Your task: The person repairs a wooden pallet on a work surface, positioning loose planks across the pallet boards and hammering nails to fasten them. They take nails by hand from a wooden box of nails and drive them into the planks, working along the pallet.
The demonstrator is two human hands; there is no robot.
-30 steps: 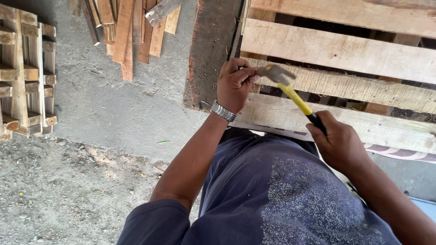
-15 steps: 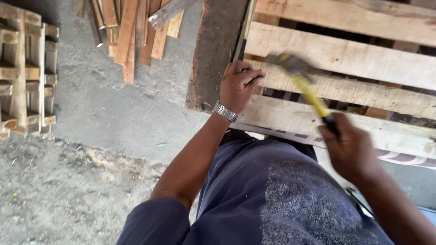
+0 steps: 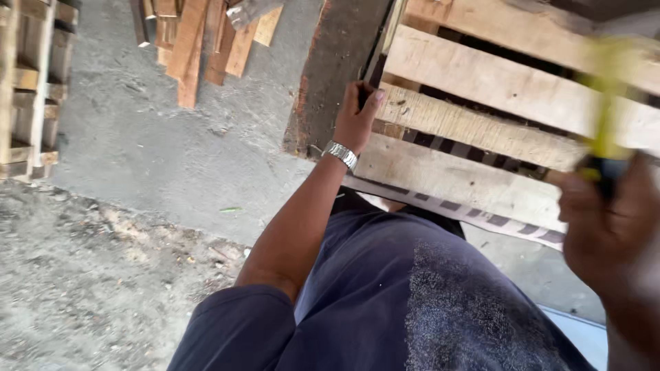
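Note:
A wooden pallet (image 3: pixel 481 89) of pale slats lies in front of me on the concrete. My left hand (image 3: pixel 356 118), with a metal watch at the wrist, grips the left end of a slat beside a dark upright board (image 3: pixel 330 75). It pinches something small and dark there that I cannot make out. My right hand (image 3: pixel 605 227) is raised at the right edge, blurred, shut on a yellow-handled hammer (image 3: pixel 606 117) whose handle points up. The hammer's head is smeared by motion and hard to see.
Loose wood offcuts (image 3: pixel 199 34) lie piled at the top left. A second stacked pallet (image 3: pixel 27 82) stands at the far left edge. Grey concrete floor (image 3: pixel 172 151) gives way to gravelly dirt (image 3: pixel 89 288) at the lower left. A striped strip (image 3: pixel 481 218) runs under the pallet's near edge.
The hammer swung up and away to the right, off the slat near my left hand. My left hand stayed on the slat's end. The view tilted slightly.

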